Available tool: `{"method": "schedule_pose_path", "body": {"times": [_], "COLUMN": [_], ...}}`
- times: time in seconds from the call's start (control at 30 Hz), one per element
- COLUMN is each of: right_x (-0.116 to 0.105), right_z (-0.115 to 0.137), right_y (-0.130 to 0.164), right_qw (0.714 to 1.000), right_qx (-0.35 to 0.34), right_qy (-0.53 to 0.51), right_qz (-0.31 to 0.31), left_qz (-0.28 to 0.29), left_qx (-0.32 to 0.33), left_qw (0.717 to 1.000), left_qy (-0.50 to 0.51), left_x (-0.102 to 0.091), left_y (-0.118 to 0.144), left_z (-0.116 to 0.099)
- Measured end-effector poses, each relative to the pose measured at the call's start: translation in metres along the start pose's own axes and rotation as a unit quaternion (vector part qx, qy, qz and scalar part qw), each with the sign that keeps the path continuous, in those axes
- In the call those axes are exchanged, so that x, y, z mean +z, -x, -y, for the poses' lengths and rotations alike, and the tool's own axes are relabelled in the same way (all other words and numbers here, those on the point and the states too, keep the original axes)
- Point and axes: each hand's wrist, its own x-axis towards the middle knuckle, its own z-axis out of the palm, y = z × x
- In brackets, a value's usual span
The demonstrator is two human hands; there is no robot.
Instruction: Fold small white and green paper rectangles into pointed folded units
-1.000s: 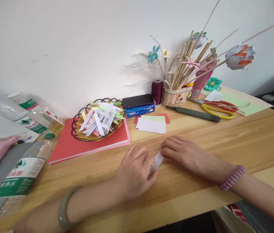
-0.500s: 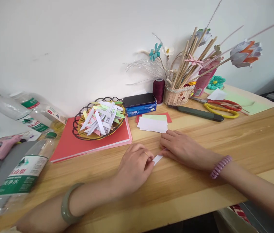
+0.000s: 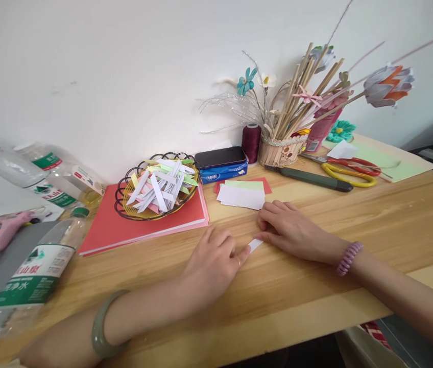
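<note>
In the head view, a small white paper strip (image 3: pixel 255 245) lies flat on the wooden table (image 3: pixel 392 225), pinned between both hands. Only a short piece of it shows; its long axis runs from lower left to upper right, one end under the left hand (image 3: pixel 211 266) and the other under the right hand (image 3: pixel 291 231). The left hand rests palm down with fingers curled loosely, the fingertips pressing the strip's near end. The right hand lies flat, fingers stretched leftward and close together, their tips on the strip's far end. Neither hand lifts the paper; both press it onto the tabletop.

One wire basket (image 3: pixel 122 203) stands on a stack of red sheets (image 3: pixel 105 230) behind the left hand, filled with many folded strips too tangled to count. Just behind the right hand lies one small pile of paper cards (image 3: pixel 241 197), white on top with green and red beneath. One black phone (image 3: pixel 219 157) sits on a blue pack. One dark red thread spool (image 3: pixel 250 142) stands beside one stick holder (image 3: pixel 280 151). Two pairs of scissors (image 3: pixel 349 168), red and yellow, lie at the right rear. Three plastic bottles (image 3: pixel 32 278) lie at the left, and one pink glue gun (image 3: pixel 5 231).

The table's near edge runs just below the forearms. Bare wood stretches to the right of the right hand, while the left side is crowded.
</note>
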Motion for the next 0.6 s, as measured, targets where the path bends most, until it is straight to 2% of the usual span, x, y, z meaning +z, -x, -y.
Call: {"method": "schedule_pose_path", "body": {"times": [0.1,0.33,0.4,0.5,0.6], "right_x": [0.0,-0.001,-0.001,0.001,0.009], "right_z": [-0.007,-0.024,-0.018,0.006,0.033], "right_y": [0.004,0.008,0.008,0.015,0.03], "right_qw": [1.0,0.999,0.998,0.997,0.994], "right_qx": [0.015,0.031,0.033,0.009,-0.105], "right_qy": [-0.006,-0.018,-0.024,-0.029,-0.015], "right_qz": [-0.006,-0.031,-0.05,-0.071,-0.019], "left_qz": [0.003,0.031,0.034,0.03,0.015], "left_qx": [0.02,0.027,0.03,0.032,0.032], "left_qw": [1.0,0.999,0.999,0.999,0.999], "left_qy": [-0.023,-0.006,-0.005,-0.012,-0.022], "left_x": [-0.002,-0.005,-0.005,-0.005,-0.005], "left_y": [0.001,0.001,0.001,0.001,0.001], "left_z": [-0.002,-0.001,0.0,0.0,-0.002]}}
